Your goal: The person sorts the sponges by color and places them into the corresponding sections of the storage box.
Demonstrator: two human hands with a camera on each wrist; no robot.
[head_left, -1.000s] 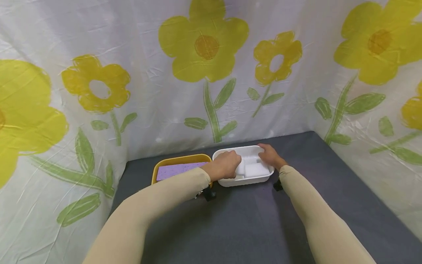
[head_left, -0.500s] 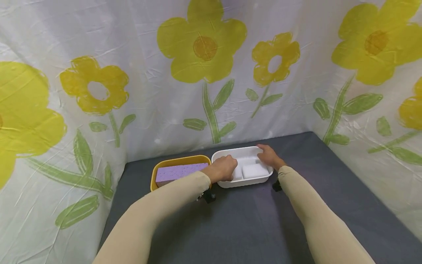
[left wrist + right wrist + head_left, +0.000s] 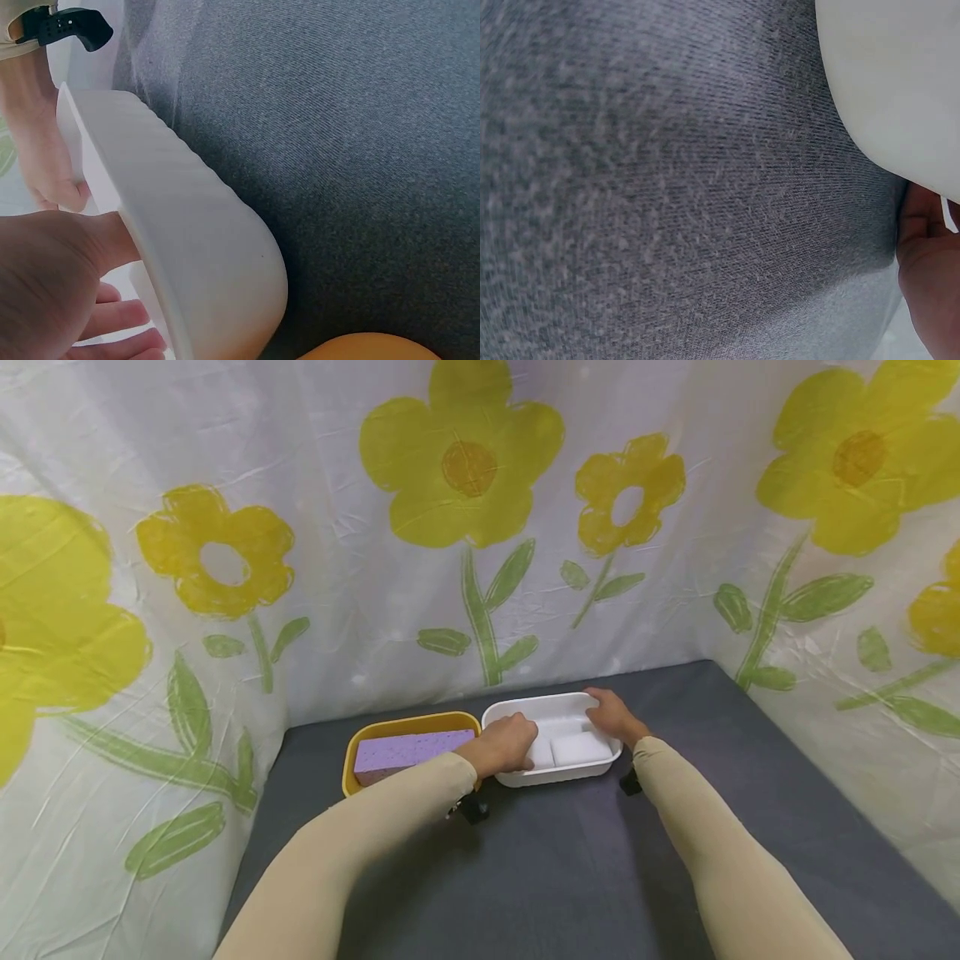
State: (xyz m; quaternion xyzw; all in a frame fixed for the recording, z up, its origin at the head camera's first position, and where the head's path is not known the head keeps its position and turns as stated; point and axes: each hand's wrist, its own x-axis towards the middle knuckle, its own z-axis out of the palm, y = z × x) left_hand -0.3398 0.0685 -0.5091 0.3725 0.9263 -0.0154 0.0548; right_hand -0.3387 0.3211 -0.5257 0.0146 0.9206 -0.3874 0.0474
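Observation:
A white oblong tub (image 3: 577, 770) stands at the table's back, seen also as a white wall (image 3: 202, 240) in the left wrist view. My left hand (image 3: 504, 747) reaches over its left end. In the left wrist view the thumb goes down inside the rim, and the loosely bent fingers (image 3: 124, 319) lie apart from it. Beside them sits a white block (image 3: 540, 752), partly hidden by the hand. A second white block (image 3: 581, 748) lies to its right in the tub. My right hand (image 3: 617, 717) grips the tub's right end, fingers wrapping the rim.
A yellow tub (image 3: 405, 725) stands against the white tub's left side, holding a purple speckled sponge block (image 3: 405, 752). My left forearm crosses in front of it. Dark grey cloth (image 3: 562, 877) covers the table. A white curtain with yellow flowers (image 3: 360, 593) hangs behind.
My left hand has lowered and shifted slightly left, and the left white block now sits deeper and flatter in the tub. The right hand has stayed on the rim.

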